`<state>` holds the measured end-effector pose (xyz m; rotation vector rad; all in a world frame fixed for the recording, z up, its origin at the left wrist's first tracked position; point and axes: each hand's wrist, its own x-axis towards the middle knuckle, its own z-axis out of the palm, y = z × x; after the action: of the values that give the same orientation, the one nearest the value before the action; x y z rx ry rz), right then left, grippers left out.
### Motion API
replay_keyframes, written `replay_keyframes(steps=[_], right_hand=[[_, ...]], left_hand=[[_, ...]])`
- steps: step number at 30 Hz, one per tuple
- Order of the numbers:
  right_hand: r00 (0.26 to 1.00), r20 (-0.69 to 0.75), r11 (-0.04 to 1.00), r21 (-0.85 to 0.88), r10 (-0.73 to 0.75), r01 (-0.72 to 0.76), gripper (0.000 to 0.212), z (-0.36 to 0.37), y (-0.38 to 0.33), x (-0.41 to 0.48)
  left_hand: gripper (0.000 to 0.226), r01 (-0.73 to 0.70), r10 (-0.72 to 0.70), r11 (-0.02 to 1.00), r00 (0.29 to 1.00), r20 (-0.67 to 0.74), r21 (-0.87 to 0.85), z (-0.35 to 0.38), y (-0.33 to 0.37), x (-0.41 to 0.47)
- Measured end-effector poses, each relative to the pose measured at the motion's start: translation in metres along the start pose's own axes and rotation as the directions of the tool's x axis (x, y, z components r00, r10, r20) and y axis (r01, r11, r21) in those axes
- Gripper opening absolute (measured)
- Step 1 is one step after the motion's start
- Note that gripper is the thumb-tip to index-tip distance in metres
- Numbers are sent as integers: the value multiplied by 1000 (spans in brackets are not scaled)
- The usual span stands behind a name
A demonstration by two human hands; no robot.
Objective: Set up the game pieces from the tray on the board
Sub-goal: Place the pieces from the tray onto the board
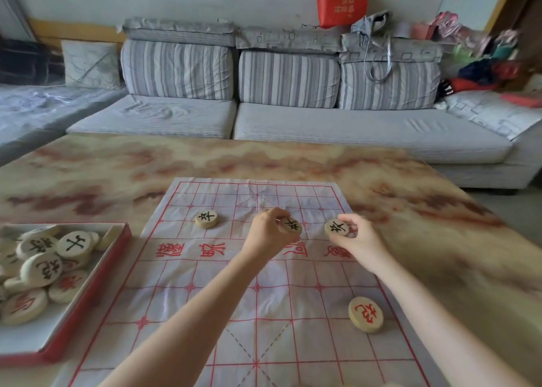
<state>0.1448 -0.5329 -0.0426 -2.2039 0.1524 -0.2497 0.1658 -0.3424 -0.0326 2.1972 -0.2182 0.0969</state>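
Note:
A white cloth board with red grid lines lies on the table. My left hand pinches a round wooden piece with a black character over the far half of the board. To its right, my right hand pinches a second black-character piece at the same row. Another black-character piece lies on the board's far left. A red-character piece lies on the near right. The red-rimmed tray at the left holds several more pieces.
The marbled table stretches beyond the board on all sides. A grey striped sofa runs behind the table's far edge, with bags and clothes piled at its right end.

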Motion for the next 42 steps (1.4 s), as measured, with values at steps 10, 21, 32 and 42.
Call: replay_keyframes(steps=[10, 21, 32, 42], right_hand=[[993, -80, 995, -49, 88, -92, 44, -23, 34, 40], [995, -95, 985, -170, 10, -26, 40, -16, 29, 35], [991, -112, 983, -177, -74, 53, 37, -15, 25, 21], [964, 36, 948, -174, -264, 266, 33, 23, -37, -14]], left_hand=[[46, -13, 13, 1000, 1000, 12, 16, 35, 7, 25], [48, -13, 15, 998, 1000, -20, 60, 36, -2, 37], [61, 3, -6, 971, 1000, 13, 238, 41, -2, 45], [34, -92, 99, 982, 995, -30, 164, -33, -25, -1]])
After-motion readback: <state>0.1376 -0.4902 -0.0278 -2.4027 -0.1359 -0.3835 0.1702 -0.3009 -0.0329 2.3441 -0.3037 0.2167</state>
